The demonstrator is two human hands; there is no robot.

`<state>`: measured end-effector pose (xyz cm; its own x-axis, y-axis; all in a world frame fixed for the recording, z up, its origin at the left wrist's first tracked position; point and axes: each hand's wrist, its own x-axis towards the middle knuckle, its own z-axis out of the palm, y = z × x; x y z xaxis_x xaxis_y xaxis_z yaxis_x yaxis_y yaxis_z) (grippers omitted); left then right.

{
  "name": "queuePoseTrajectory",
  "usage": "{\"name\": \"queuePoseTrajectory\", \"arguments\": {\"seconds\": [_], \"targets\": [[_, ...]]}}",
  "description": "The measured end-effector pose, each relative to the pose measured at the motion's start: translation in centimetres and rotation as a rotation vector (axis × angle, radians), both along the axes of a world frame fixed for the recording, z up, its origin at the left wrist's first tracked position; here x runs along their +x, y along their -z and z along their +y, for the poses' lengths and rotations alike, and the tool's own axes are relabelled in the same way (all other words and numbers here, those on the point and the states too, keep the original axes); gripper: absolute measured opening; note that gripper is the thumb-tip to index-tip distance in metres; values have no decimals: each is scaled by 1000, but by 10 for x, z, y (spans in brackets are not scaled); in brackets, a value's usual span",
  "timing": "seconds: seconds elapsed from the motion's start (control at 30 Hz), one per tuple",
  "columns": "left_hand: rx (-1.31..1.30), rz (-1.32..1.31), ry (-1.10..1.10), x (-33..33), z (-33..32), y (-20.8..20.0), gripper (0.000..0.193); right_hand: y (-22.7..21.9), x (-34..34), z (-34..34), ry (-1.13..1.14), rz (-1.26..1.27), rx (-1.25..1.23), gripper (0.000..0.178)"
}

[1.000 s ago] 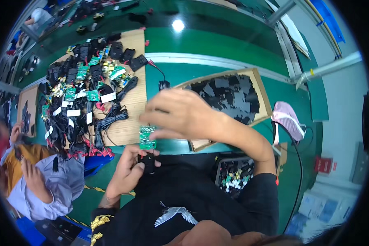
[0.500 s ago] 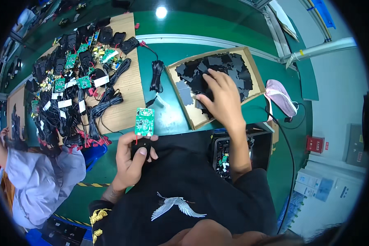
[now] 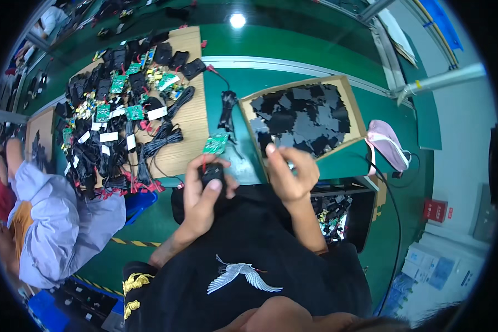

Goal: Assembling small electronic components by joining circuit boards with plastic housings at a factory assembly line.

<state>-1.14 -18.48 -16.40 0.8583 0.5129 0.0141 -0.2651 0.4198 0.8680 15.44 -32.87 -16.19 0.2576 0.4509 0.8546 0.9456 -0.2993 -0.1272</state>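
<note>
Ctr. frame: my L hand [image 3: 200,202] clamps blk case [image 3: 211,172], board [image 3: 215,144] still outside; R hand [image 3: 294,176] curled, can't tell if gripping.

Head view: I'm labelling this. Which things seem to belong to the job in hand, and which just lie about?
Seemingly in use:
black casing, in the left hand
green circuit board, wired to it
black pieces in the cardboard box, near the right hand
pile of boards and cables

Seemingly just lying about:
pink fabric item
red box at far right
</note>
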Motion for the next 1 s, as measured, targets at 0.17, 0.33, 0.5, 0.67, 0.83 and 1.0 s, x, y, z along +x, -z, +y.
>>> {"name": "queuePoseTrajectory", "arguments": {"seconds": [0.17, 0.33, 0.5, 0.67, 0.83, 1.0], "targets": [[96, 29, -22, 26, 6, -4, 50, -9, -22, 20, -91, 61, -43, 33], [214, 167, -71, 35, 24, 0, 47, -22, -5, 31, -343, 535, -133, 28], [16, 87, 19, 47, 35, 3, 44, -32, 3, 45, -357, 1039, -42, 52], [55, 78, 91, 56, 49, -3, 57, -45, 25, 52, -372, 1008, -175, 44], [0, 85, 180, 60, 56, 0, 75, -38, 25, 60, -381, 1223, 58, 29], [194, 133, 245, 68, 63, -8, 75, -36, 17, 78, -394, 961, -37, 26]]}}
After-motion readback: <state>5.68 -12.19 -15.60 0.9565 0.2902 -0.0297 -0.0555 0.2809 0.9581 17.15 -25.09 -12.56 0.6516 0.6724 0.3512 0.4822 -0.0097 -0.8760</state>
